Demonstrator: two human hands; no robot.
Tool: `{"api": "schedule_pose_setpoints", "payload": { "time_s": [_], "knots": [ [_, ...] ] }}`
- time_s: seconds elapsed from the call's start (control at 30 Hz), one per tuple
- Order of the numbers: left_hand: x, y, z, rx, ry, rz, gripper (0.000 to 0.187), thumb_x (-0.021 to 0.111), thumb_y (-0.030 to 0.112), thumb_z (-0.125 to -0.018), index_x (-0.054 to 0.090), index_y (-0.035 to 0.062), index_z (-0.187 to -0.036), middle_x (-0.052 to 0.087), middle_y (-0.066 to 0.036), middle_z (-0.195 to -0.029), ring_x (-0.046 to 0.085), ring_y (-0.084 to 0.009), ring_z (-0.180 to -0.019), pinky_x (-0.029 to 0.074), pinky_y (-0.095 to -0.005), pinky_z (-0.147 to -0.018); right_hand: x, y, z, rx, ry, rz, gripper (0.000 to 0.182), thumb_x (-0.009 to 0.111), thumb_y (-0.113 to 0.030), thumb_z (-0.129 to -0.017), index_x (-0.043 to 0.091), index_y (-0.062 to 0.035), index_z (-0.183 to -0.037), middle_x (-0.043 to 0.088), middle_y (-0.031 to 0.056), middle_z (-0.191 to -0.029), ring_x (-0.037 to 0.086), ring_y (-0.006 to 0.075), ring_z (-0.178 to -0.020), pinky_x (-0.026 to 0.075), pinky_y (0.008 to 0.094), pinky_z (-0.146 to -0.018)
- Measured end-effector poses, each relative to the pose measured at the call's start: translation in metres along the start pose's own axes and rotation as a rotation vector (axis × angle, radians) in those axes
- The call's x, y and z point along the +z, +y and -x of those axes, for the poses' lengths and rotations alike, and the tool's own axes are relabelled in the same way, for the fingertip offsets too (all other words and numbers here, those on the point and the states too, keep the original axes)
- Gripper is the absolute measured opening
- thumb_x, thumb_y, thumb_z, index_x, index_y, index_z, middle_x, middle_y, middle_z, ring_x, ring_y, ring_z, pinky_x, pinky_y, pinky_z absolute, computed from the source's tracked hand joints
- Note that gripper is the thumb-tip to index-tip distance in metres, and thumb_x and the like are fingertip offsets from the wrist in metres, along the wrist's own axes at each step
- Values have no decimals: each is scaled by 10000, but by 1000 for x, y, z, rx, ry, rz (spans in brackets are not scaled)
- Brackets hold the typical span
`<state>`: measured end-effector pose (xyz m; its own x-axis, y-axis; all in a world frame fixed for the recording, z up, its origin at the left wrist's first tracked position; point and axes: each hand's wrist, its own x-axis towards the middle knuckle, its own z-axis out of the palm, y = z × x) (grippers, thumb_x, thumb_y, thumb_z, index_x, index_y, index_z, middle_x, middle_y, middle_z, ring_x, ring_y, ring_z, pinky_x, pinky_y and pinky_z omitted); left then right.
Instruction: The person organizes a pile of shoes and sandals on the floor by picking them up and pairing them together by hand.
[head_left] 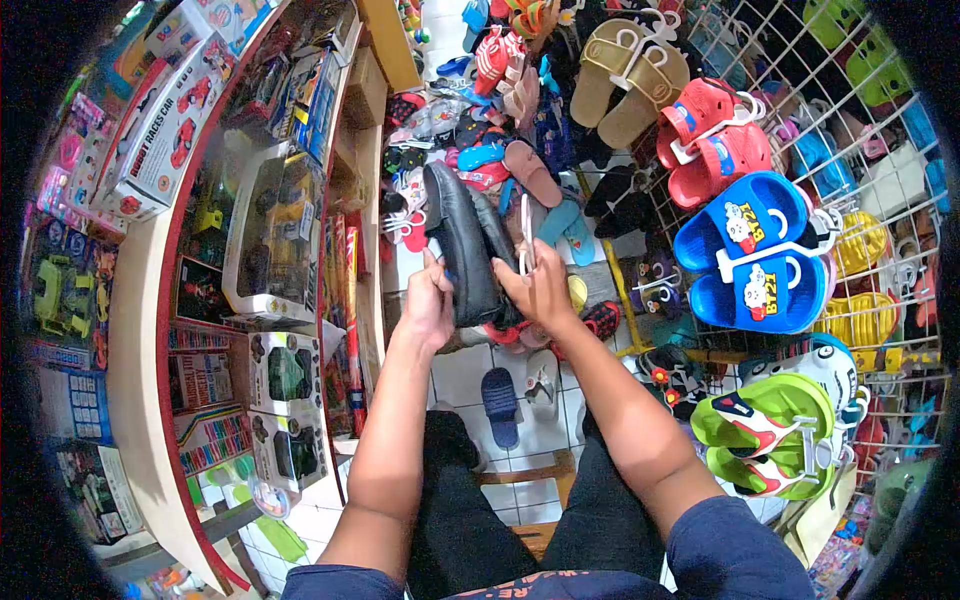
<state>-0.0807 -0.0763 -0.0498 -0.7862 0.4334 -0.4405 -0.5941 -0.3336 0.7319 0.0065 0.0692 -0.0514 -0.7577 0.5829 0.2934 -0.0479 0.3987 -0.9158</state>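
A pair of black shoes [460, 235] with a smooth, shiny surface is held up in front of me, side by side with the toes pointing away. My left hand [430, 305] is closed on the near left edge of the pair. From the other side, my right hand [538, 288] grips the shoes near their heel end. A thin pale piece [526, 225] stands up by my right fingers; I cannot make out what it is. Behind the shoes, loose slippers, among them a pink slipper [532, 172] and a teal slipper [568, 232], lie in a heap.
To the right, a white wire rack [860, 110] carries blue slides [750, 255], red clogs [715, 140] and green sandals [770, 430]. A shelf [150, 380] of boxed toys stands at left. One navy slipper [500, 405] lies on the tiled floor near a small stool [545, 470].
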Motion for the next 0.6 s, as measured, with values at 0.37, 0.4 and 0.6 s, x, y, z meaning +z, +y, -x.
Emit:
{"api": "schedule_pose_setpoints", "payload": {
  "time_s": [0.37,0.4,0.6],
  "knots": [
    [23,26,20,-133,-375,-66,685,530,102,-777,271,101,-1412,473,-127,-1325,578,-253,-1070,478,-593,-873,-16,-5,-15,-136,8,267,301,736,-225,-686,522,-31,-768,579,168,-698,584,387,-666,448,453,-585],
    [18,24,15,-145,-320,-111,786,552,117,-758,188,132,-1454,407,-131,-1381,547,-248,-1110,491,-563,-847,-14,-7,-14,-182,-48,304,303,731,-229,-677,520,-34,-771,576,168,-709,584,384,-688,450,457,-599],
    [-1,9,-13,-218,97,-253,558,639,631,-788,592,117,-1000,587,-27,-914,548,-144,-893,479,-388,-692,-2,-11,-7,-190,-182,305,283,720,-234,-659,546,-39,-766,583,164,-723,591,381,-699,458,463,-606]
  ]
}}
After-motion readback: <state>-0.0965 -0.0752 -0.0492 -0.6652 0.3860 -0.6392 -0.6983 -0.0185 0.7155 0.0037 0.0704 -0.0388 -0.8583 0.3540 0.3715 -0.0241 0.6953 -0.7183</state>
